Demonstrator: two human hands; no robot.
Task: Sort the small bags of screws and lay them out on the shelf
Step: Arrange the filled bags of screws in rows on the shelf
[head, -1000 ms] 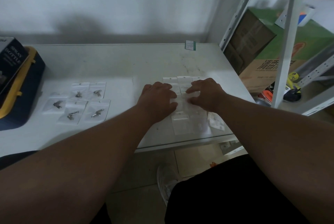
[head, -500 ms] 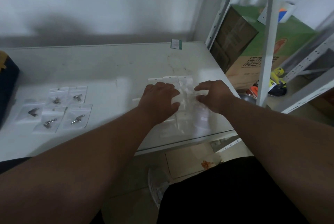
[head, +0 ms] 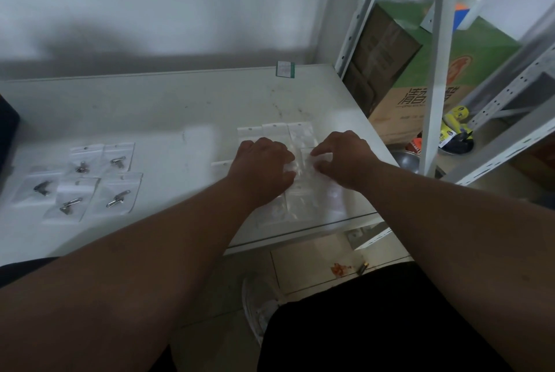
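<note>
Both forearms are bare, no sleeves, watch or rings on the left hand point(head: 261, 167) or right hand point(head: 345, 158). Black shorts point(head: 375, 320) and a pale sneaker point(head: 258, 302) show below the shelf point(head: 180, 107).
</note>
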